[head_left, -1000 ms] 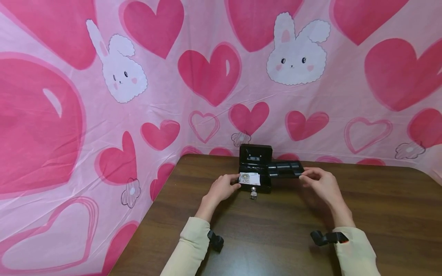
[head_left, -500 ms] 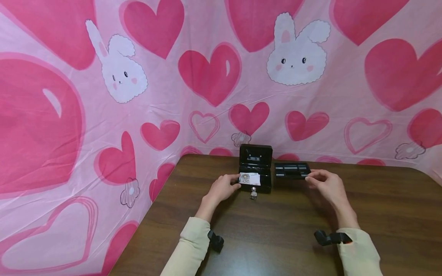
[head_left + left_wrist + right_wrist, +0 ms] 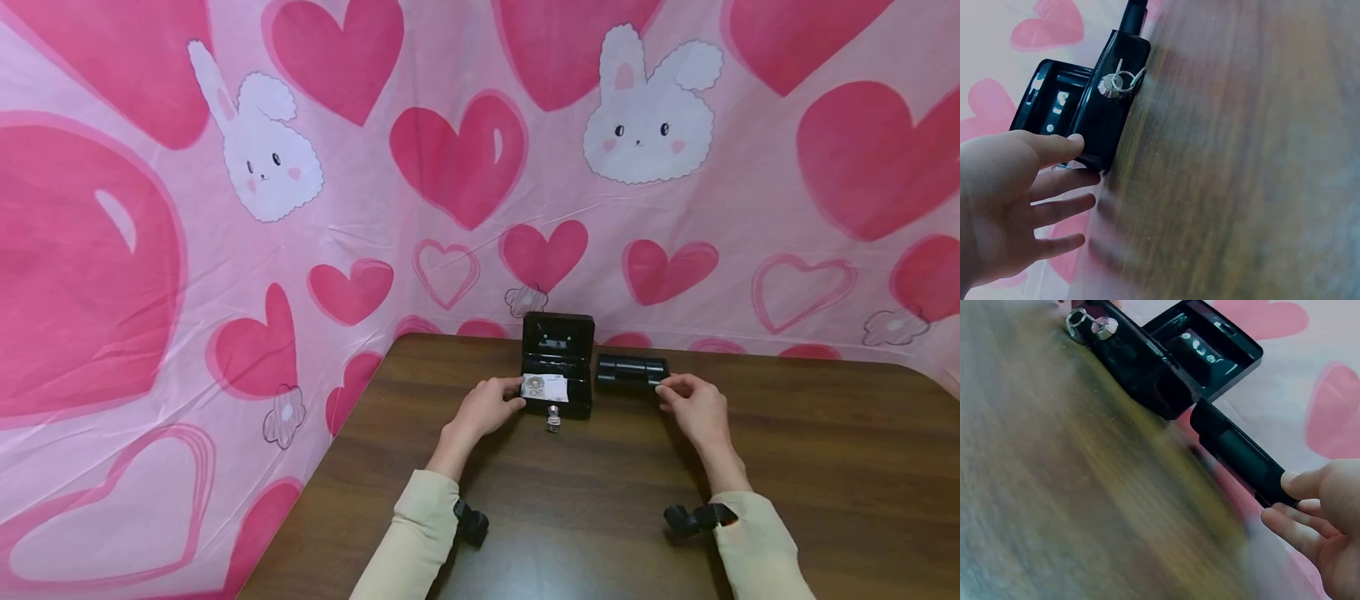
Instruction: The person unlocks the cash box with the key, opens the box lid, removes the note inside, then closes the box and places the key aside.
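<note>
A small black cash box (image 3: 553,408) stands near the table's back edge with its lid (image 3: 557,336) raised. A banknote (image 3: 544,387) lies in its left part, and a key with a ring (image 3: 1124,81) sticks out of the front lock. My left hand (image 3: 483,407) holds the box's left front corner, thumb on the rim and index finger at the side; the other fingers are spread. To the right of the box, my right hand (image 3: 693,408) pinches the right end of a black coin tray (image 3: 632,369) between thumb and fingers. The tray is tilted beside the box.
The brown wooden table (image 3: 600,500) reaches to a pink cloth backdrop (image 3: 465,50) with hearts and rabbits close behind the box. Black camera straps (image 3: 697,521) sit on both wrists.
My right hand has drawn the tray rightward, away from over the box's right side, then tipped it and brought it slightly back left. The left hand stays at the box.
</note>
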Demonstrator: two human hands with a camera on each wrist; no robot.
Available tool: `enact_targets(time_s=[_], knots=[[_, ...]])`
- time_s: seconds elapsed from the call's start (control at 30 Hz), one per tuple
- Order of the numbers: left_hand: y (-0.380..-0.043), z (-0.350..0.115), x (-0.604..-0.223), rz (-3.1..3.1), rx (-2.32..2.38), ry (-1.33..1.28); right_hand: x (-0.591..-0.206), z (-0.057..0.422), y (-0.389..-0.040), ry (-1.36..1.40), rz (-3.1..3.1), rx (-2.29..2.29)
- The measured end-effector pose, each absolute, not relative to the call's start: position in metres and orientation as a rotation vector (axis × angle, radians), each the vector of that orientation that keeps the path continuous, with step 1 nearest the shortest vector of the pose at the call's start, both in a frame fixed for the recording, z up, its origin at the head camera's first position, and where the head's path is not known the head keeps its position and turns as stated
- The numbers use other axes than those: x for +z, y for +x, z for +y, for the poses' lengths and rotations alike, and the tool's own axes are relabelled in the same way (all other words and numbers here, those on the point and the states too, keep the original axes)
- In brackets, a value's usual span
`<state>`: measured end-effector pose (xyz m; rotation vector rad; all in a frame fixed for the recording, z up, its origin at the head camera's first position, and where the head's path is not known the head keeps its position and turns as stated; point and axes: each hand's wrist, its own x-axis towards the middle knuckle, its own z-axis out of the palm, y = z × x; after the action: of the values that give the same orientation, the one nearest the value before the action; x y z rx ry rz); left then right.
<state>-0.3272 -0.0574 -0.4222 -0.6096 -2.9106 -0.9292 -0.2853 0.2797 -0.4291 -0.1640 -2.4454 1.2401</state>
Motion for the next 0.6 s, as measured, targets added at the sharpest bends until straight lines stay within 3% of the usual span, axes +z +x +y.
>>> enact_targets(time_s=[0.6], knots=[[-0.3269, -0.0567, -0.4219, -2.917, -0.943, -0.593, -0.4345, 0.2774, -0.2893, -0.109, -2.614, 1.194]])
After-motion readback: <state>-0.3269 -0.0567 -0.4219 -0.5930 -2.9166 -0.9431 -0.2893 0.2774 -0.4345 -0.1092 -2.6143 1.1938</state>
